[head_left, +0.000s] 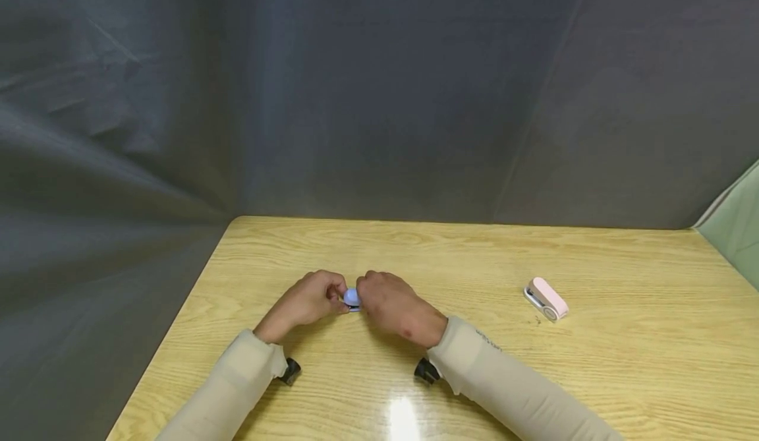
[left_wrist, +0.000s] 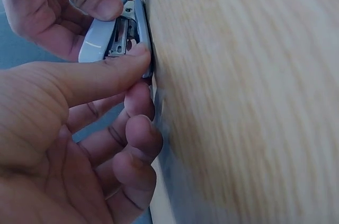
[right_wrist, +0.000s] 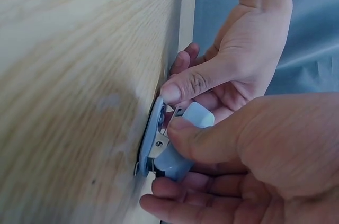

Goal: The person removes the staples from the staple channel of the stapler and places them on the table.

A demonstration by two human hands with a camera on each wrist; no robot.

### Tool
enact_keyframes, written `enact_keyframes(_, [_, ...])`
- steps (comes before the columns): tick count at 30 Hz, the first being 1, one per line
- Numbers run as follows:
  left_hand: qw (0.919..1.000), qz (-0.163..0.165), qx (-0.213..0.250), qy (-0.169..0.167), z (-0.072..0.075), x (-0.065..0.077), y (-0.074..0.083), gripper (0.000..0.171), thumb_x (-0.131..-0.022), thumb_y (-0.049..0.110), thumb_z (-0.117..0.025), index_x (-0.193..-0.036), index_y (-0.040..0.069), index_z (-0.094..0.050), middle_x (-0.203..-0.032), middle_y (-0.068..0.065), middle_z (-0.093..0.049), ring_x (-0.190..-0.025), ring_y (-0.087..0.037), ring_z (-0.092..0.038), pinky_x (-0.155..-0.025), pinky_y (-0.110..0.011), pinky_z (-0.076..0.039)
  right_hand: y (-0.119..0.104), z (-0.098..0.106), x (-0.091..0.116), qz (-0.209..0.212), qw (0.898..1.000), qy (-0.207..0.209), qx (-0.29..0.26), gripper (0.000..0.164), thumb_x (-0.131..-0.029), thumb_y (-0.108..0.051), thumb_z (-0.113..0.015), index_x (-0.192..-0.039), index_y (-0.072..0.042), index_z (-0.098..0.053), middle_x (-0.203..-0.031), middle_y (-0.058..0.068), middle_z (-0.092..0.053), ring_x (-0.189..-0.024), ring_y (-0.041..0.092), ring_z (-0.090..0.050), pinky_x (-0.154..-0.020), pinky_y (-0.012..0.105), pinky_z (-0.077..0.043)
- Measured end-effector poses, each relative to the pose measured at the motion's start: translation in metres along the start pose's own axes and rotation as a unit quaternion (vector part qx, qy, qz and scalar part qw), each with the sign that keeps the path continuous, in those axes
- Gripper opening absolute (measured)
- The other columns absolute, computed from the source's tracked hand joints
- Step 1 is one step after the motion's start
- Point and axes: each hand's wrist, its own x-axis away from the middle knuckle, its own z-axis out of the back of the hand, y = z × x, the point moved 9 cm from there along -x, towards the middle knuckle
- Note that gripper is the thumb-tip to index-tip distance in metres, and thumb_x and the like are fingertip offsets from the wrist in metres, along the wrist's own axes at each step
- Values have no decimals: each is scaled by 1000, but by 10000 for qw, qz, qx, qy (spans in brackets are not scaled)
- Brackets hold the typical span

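A small light-blue stapler (head_left: pixel 352 296) sits between my two hands, close over the wooden table. Its top arm is spread apart from its base, baring the metal parts inside, as the left wrist view of the stapler (left_wrist: pixel 94 44) shows. My left hand (head_left: pixel 311 299) pinches the front end of the base between thumb and fingers. On the other side, my right hand (head_left: pixel 394 306) grips the stapler near its hinge, the thumb pressing the side of the upper part and fingers behind it. In the right wrist view the stapler's rear (right_wrist: pixel 175 163) shows beneath that thumb.
Off to the right on the table (head_left: pixel 640 362) lies a pink and white stapler (head_left: pixel 545 298), with small dark specks beside it. A dark grey curtain (head_left: pixel 385 98) hangs behind the table and along its left side. Pale green cloth (head_left: pixel 735 223) shows at the far right.
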Motion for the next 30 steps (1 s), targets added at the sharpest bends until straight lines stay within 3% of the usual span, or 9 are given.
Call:
enact_keyframes(9, [9999, 130, 38, 34, 1, -2, -3, 13, -87, 3, -81, -85, 9, -70, -67, 2, -56, -60, -11, -46, -58, -28, -39, 7, 5, 4, -70, 9973, 78, -730, 10, -96, -4, -72, -92, -4, -63, -86, 6, -62, -73, 13, -52, -63, 29, -47])
enact_keyframes(20, [9997, 215, 25, 59, 0, 1, -2, 11, -88, 5, -81, -86, 11, -71, -72, 2, -60, -64, -13, -50, -60, -31, -42, 9, 10, 8, -107, 9949, 169, -985, 9, -97, -1, -69, -92, -3, -61, -79, 5, -60, -66, 11, -49, -56, 27, -44])
enact_keyframes(30, [9979, 315, -545, 176, 1, 1, 4, 16, -86, 10, -84, -83, 15, -70, -73, 6, -60, -64, -14, -51, -58, -32, -41, 22, 9, 10, -247, 9910, -68, -1315, 12, -97, -6, -72, -101, -6, -60, -84, 2, -62, -71, 13, -56, -64, 32, -47])
